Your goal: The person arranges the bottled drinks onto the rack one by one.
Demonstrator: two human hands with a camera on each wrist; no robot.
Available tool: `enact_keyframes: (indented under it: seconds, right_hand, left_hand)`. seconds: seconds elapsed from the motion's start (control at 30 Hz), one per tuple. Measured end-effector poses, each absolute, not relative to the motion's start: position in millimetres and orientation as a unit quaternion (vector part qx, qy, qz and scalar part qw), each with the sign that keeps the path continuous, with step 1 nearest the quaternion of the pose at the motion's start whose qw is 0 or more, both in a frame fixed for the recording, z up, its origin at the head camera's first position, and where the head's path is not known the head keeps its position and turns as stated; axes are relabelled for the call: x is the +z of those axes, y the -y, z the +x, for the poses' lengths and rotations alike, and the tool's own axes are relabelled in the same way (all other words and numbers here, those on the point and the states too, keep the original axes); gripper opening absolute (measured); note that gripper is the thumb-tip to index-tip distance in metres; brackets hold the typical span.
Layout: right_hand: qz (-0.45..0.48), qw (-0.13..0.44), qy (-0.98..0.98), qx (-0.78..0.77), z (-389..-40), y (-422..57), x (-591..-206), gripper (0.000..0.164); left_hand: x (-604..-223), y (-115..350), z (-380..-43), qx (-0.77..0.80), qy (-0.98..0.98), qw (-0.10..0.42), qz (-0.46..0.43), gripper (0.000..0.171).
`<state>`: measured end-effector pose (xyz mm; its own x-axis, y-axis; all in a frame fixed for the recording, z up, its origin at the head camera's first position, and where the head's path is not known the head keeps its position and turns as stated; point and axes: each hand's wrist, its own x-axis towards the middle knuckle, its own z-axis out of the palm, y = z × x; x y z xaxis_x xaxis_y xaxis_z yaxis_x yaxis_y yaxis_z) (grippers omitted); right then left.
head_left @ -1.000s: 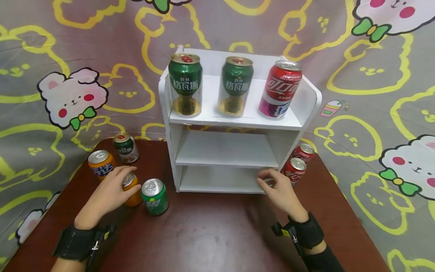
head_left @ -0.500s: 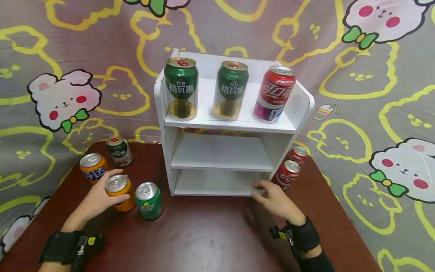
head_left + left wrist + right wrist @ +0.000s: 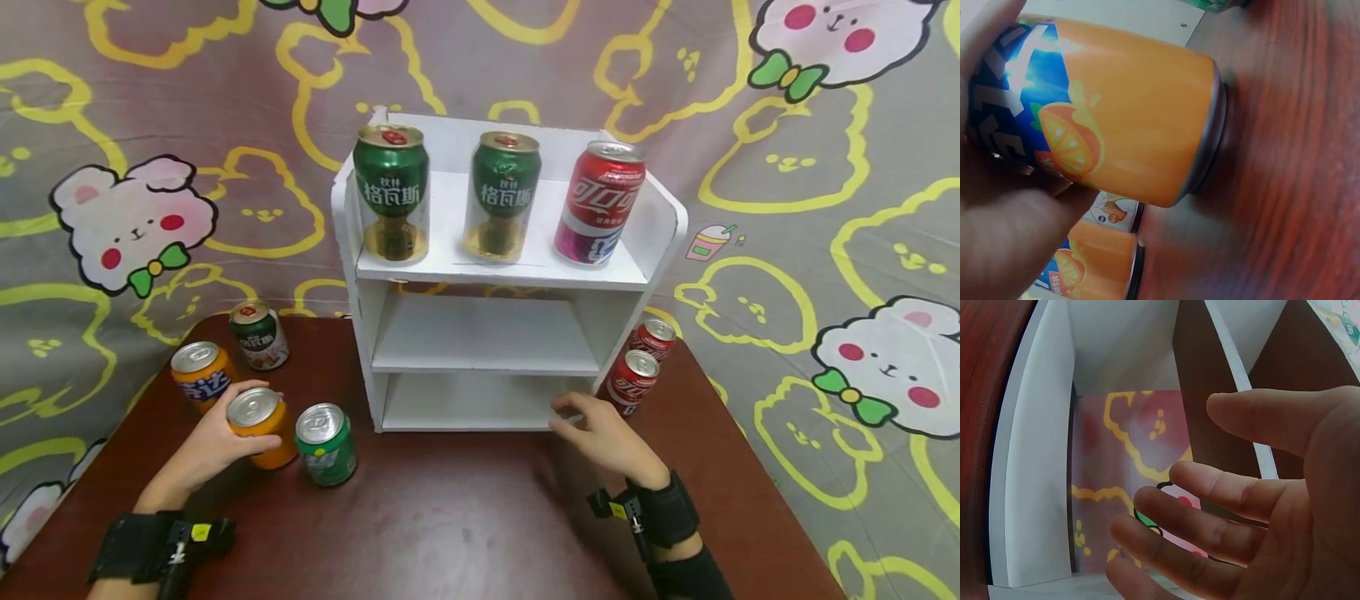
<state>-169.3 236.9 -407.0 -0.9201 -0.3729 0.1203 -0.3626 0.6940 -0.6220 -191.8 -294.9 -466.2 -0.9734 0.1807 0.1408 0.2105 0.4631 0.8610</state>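
My left hand (image 3: 204, 448) grips an orange soda can (image 3: 1141, 106) by its upper part, thumb on one side and fingers round the other. The can's base is close over the brown table in the left wrist view. Just right of it in the head view stands a green soda can (image 3: 327, 450). Behind it are a second orange can (image 3: 202, 379) and a green-and-white can (image 3: 261, 337). My right hand (image 3: 606, 435) holds nothing; its fingers are loosely bent, in front of the lower right of the white shelf (image 3: 487, 333).
On the shelf's top stand two green-and-gold cans (image 3: 390, 196) (image 3: 501, 200) and a red cola can (image 3: 600, 204). Two more red cans (image 3: 632, 383) (image 3: 652, 337) stand on the table (image 3: 450, 525) right of the shelf. A patterned cloth (image 3: 787, 317) hangs behind.
My left hand has come down round the orange can and taken hold of it. The right hand stays near the shelf's lower right. The view has shifted slightly.
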Motion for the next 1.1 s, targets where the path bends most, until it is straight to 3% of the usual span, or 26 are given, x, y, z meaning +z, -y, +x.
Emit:
enact_keyframes:
  seconds: [0.4, 0.73, 1.1]
  right_hand:
    - [-0.191, 0.009, -0.921, -0.339, -170, -232, -408, 0.029]
    - [-0.184, 0.019, -0.921, -0.343, -171, -230, -411, 0.029]
    - [-0.182, 0.024, -0.923, -0.339, -173, -234, -413, 0.032]
  left_hand:
    - [-464, 294, -193, -0.485, 0.870, -0.021, -0.088, 0.073]
    - [-463, 295, -190, -0.491, 0.865, 0.071, -0.080, 0.072]
    - [-417, 290, -176, -0.485, 0.861, 0.128, -0.082, 0.067]
